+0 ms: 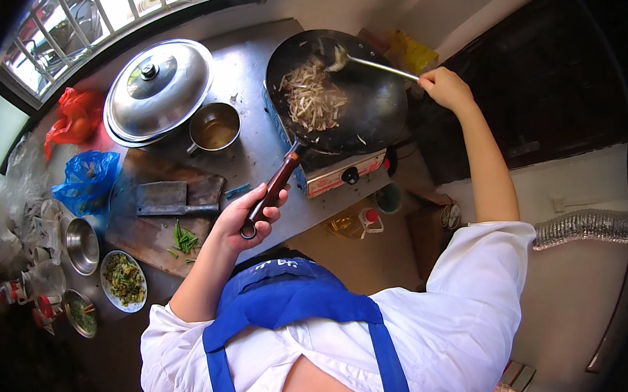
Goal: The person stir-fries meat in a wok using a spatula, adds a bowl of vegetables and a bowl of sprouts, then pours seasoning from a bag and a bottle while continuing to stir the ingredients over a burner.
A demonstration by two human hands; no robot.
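My left hand [257, 212] is wrapped round the brown wooden handle of a black wok [381, 113], which sits on a portable gas stove [346, 176]. Pale, thin strips of food [313, 95] lie heaped in the wok's left half. In my right hand [445, 89] is the end of a long metal-handled ladle [378, 68]. Its head rests inside the wok near the far edge, beside the strips, with some food on or in it.
Left of the stove stand a metal cup [215, 127] and a large domed lid [158, 90]. A cleaver [174, 199] and green pepper pieces [185, 237] lie on a cutting board [133, 236]. Bowls, jars and a plate of food [123, 281] line the left. An oil jug [348, 226] stands below.
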